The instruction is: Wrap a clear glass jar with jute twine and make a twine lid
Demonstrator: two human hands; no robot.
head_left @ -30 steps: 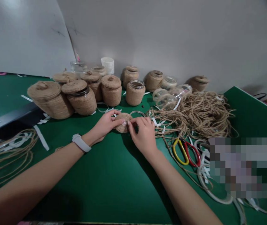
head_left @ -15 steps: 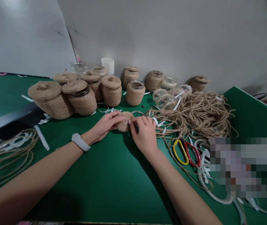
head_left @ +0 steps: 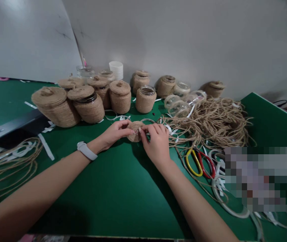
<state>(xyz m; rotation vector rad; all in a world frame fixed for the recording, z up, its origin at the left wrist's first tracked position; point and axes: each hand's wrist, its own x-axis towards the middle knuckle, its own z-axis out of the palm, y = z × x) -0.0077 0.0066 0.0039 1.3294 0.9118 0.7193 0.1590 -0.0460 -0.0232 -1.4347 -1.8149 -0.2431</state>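
A round coiled jute disc [head_left: 134,137], like the jar lids behind it, is held low over the green table. My left hand [head_left: 115,133] grips its left edge, thumb on top and fingers behind. At its right side my right hand [head_left: 156,139] is closed in a pinch, thumb and forefinger on the disc's face near the middle. Whether a loose twine end lies in that pinch is too small to tell. Behind the disc stand several jute-wrapped jars, among them an open one [head_left: 146,99] and a lidded one [head_left: 120,98].
A heap of jute twine [head_left: 216,121] lies to the right, with scissors [head_left: 201,163] in front. Clear plastic rounds [head_left: 180,106] and stacked white cups [head_left: 116,70] stand further back. A dark metal-topped box [head_left: 12,126] and more twine [head_left: 19,168] are at the left.
The disc has turned slightly, and my left thumb lies a little lower on its face. My right hand keeps its pinch at nearly the same place.
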